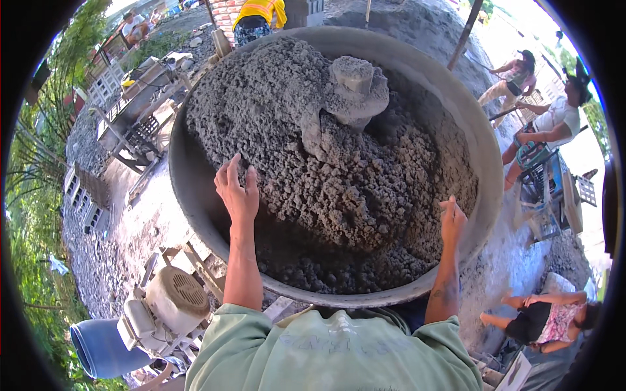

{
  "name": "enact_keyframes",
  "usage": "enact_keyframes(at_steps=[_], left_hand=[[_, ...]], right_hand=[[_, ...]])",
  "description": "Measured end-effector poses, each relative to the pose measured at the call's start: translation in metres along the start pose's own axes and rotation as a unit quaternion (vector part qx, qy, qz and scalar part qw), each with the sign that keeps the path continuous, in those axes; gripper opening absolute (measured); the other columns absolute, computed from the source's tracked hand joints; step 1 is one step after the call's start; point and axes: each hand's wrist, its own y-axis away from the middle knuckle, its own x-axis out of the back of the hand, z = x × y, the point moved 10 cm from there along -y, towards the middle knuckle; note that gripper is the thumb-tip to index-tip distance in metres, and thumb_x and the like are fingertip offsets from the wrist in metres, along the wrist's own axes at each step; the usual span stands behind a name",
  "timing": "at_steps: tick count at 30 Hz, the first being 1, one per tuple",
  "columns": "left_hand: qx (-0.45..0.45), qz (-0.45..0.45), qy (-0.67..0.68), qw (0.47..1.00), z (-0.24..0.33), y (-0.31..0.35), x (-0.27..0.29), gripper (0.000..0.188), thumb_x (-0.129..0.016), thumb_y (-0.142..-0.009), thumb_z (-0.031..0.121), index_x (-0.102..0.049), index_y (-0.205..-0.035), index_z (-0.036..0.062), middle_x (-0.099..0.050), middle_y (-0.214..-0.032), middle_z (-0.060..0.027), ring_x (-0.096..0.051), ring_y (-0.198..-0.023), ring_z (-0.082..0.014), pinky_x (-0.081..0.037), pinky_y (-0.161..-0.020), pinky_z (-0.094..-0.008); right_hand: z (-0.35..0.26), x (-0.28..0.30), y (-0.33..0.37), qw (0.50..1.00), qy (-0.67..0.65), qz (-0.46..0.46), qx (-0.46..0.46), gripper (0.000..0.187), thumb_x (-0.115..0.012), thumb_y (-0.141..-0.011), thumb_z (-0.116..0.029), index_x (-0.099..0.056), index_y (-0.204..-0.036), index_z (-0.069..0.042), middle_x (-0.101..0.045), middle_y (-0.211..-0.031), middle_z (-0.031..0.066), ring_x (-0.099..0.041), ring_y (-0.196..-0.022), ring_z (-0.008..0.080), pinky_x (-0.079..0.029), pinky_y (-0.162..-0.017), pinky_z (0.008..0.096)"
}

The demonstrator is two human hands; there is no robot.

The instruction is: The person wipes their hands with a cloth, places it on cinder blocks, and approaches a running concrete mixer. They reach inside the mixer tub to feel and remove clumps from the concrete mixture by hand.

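Note:
A big round mixer drum stands right in front of me, its grey rim curving close to my waist. Crumbly grey concrete mix fills much of it, heaped high at the far left. A mix-caked central hub rises out of the heap. Over the drum's left side hangs my left hand, its fingers spread and nothing in them. My right hand is over the right side near the inner wall, with its fingers curled in. What those fingers hold, if anything, is hidden. Whether either hand touches the mix, I cannot tell.
A dusty electric motor and a blue barrel stand at the lower left. Concrete blocks lie farther left. Several people are around, one seated by a blue machine at right. A pole leans beyond the rim.

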Motion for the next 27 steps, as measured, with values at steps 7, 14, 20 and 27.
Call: enact_keyframes(at_steps=[7,14,20,27], left_hand=[[-0.010,-0.009,0.011,1.000,-0.003,0.002,-0.003,0.034,-0.065,-0.085,0.018,-0.060,-0.118,0.0132,-0.055,-0.115,-0.0139,-0.048,-0.110,-0.0316,-0.037,-0.095,-0.0432],[-0.047,0.035,-0.020,0.998,0.005,-0.001,0.013,0.029,-0.063,-0.086,0.017,-0.064,-0.113,0.0059,-0.059,-0.111,-0.0173,-0.053,-0.105,-0.0322,-0.043,-0.090,-0.0415],[0.182,0.053,0.228,0.955,-0.032,-0.011,0.058,0.040,-0.045,-0.099,0.030,-0.070,-0.097,-0.0017,-0.056,-0.123,-0.0087,-0.053,-0.081,0.0000,-0.039,-0.051,-0.0229],[0.009,0.037,-0.064,0.997,0.010,-0.038,0.114,0.040,-0.065,-0.088,0.026,-0.059,-0.127,0.0183,-0.050,-0.133,-0.0102,-0.045,-0.124,-0.0273,-0.041,-0.100,-0.0424]], right_hand=[[0.004,-0.006,0.000,1.000,-0.014,-0.017,0.011,0.048,-0.045,-0.097,-0.041,-0.069,-0.084,-0.002,-0.048,-0.053,0.0016,-0.046,-0.051,0.0108,-0.035,-0.050,0.0287],[0.010,-0.005,-0.002,0.999,-0.018,0.016,0.035,0.048,-0.044,-0.097,-0.040,-0.071,-0.082,-0.003,-0.051,-0.050,0.0060,-0.050,-0.047,0.0178,-0.039,-0.050,0.0329],[0.005,0.005,-0.001,0.997,-0.037,0.044,0.055,0.046,-0.040,-0.099,-0.033,-0.071,-0.087,-0.002,-0.065,-0.066,0.0095,-0.063,-0.070,0.0252,-0.047,-0.070,0.0371],[-0.007,0.026,0.000,0.980,-0.033,0.147,0.127,0.040,-0.038,-0.100,-0.030,-0.067,-0.108,-0.003,-0.067,-0.100,0.0142,-0.062,-0.099,0.0266,-0.046,-0.088,0.0359]])
